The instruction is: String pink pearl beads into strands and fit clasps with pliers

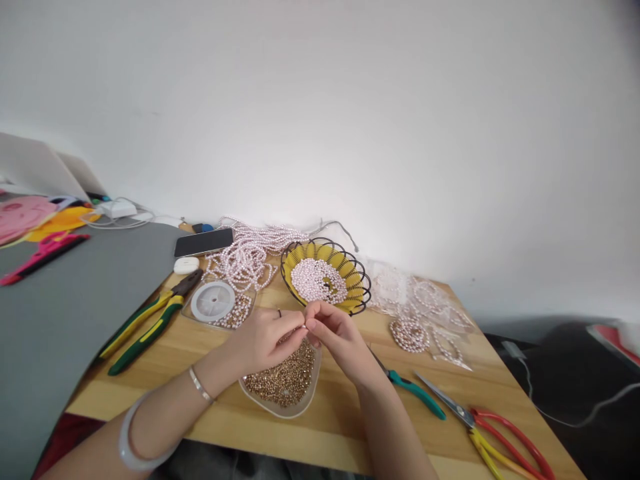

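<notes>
My left hand (265,339) and my right hand (340,339) meet at the fingertips, both closed in a pinch. Whatever they hold between them is too small to make out. Just below is a white dish (286,413) filled with small gold beads (283,383). Behind my hands, a yellow basket with black wire loops (359,283) holds strands of pale pink beads (319,280). To the left of my left hand, a clear box with more beads (237,312) carries a white spool (213,301). Teal-handled pliers (415,392) lie beside my right forearm.
Green-and-yellow pliers (150,327) lie left; scissors with red and yellow handles (480,427) lie right. A phone (204,243), a white case (186,266) and bead strands (250,257) are at the back left. Bagged beads (435,300) and a bead coil (410,335) lie right.
</notes>
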`<act>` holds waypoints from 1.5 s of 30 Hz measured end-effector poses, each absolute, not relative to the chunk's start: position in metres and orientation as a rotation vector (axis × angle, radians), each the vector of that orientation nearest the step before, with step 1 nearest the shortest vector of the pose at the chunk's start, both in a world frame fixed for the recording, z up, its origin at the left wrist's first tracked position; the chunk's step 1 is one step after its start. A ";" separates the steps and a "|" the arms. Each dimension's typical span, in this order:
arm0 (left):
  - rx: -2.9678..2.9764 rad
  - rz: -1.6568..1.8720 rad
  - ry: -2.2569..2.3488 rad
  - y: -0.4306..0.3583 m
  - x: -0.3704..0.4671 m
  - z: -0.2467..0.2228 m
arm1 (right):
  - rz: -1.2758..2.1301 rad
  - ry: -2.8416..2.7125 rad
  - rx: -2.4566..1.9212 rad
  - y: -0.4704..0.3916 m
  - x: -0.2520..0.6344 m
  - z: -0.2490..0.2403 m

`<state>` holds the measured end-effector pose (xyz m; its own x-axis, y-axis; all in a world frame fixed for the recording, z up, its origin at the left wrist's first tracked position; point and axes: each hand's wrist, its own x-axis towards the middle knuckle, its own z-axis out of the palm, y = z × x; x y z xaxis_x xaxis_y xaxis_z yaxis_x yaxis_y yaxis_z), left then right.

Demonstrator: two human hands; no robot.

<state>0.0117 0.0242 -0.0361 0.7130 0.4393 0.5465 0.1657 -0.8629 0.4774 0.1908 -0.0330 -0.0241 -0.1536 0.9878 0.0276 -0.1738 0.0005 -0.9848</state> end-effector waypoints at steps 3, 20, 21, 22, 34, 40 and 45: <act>2.524 0.944 0.473 0.024 0.011 -0.035 | 1.390 -1.196 -0.982 -0.033 0.192 -0.026; 2.396 0.896 0.456 0.023 0.012 -0.029 | 1.403 -1.209 -0.953 -0.034 0.193 -0.025; 2.399 0.900 0.462 0.022 0.012 -0.029 | 1.395 -1.205 -0.953 -0.033 0.193 -0.026; 2.402 0.905 0.467 0.022 0.012 -0.029 | 1.388 -1.202 -0.953 -0.033 0.193 -0.026; 2.425 0.951 0.463 0.024 0.011 -0.031 | 1.347 -1.182 -0.949 -0.032 0.190 -0.026; 2.430 0.961 0.506 0.023 0.012 -0.032 | 1.304 -1.214 -0.960 -0.033 0.189 -0.027; 2.434 1.009 0.520 0.024 0.012 -0.033 | 1.174 -1.241 -1.020 -0.029 0.191 -0.031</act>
<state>0.0123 0.0240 -0.0330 0.6611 0.4987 0.5606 0.1677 -0.8265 0.5374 0.1912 -0.0293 -0.0306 -0.0371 0.9888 0.1442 -0.0886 0.1405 -0.9861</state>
